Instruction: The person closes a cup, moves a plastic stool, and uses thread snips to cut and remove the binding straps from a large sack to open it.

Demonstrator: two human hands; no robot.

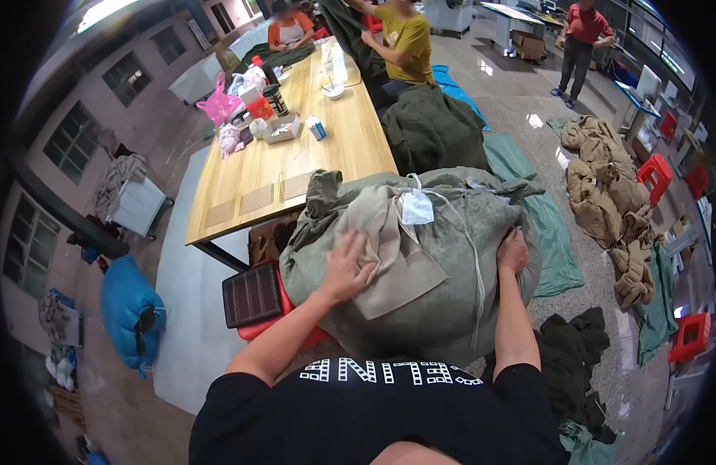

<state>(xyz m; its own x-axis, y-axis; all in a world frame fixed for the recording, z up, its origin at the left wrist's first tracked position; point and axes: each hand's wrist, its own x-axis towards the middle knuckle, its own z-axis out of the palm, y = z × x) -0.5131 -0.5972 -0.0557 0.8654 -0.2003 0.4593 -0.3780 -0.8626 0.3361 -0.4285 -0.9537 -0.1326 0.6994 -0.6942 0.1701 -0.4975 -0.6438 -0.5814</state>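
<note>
A large, bulging grey-green sack (427,310) stands right in front of my body, with a white cord (470,256) tied at its top and hanging down its front. Beside the knot is a white tag (417,208). Over the upper left of the sack lies a piece of beige cloth (396,279). My left hand (348,267) rests on that cloth, its fingers spread. At the sack's right side, my right hand (513,250) is closed with its fingers curled into the sack's fabric.
A long wooden table (296,170) runs ahead, bearing bags, a bottle and a small box. Under its near end is a red stool (276,302). A dark green pile (431,128), a blue sack (131,306) and brown garments (606,186) lie around. Several people are farther off.
</note>
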